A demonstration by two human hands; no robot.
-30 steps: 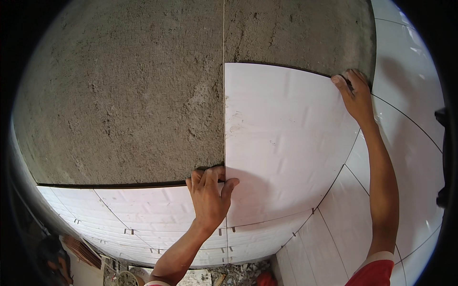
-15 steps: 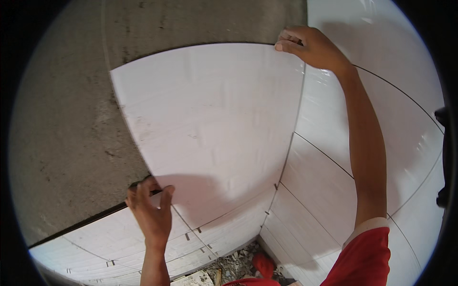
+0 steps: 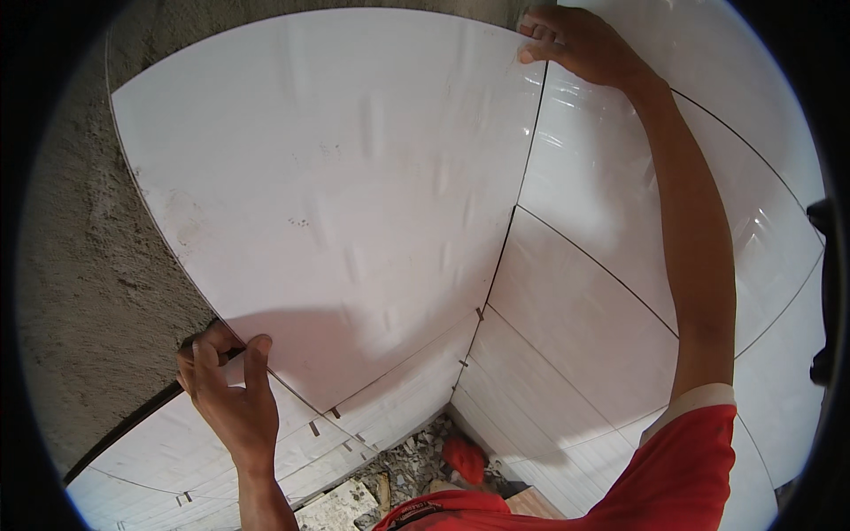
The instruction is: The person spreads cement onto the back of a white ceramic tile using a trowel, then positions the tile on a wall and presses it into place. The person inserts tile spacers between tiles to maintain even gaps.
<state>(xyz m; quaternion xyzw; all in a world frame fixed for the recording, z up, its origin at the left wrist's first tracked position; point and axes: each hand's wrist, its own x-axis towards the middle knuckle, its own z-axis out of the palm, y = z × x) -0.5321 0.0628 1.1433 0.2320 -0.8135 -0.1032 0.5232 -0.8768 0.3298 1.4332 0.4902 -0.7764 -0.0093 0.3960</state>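
A large white wall tile stands against the wall in the corner, above a row of tiles below it. With thumb in front and fingers behind, my left hand pinches the tile's lower left edge. My right hand is at its upper right corner, fingers curled over the top edge and thumb on the front face. Small dark tile spacers stick out of the joint under the tile. Faint smudges mark its glossy face.
Bare grey rough wall lies left of the tile and above it. White tiles cover the wall on the right, meeting at the corner. Rubble, a red object and a pale broken slab lie on the floor below.
The view has shifted, so the tile looks larger and sits higher and further left. Both hands keep their places on its edges.
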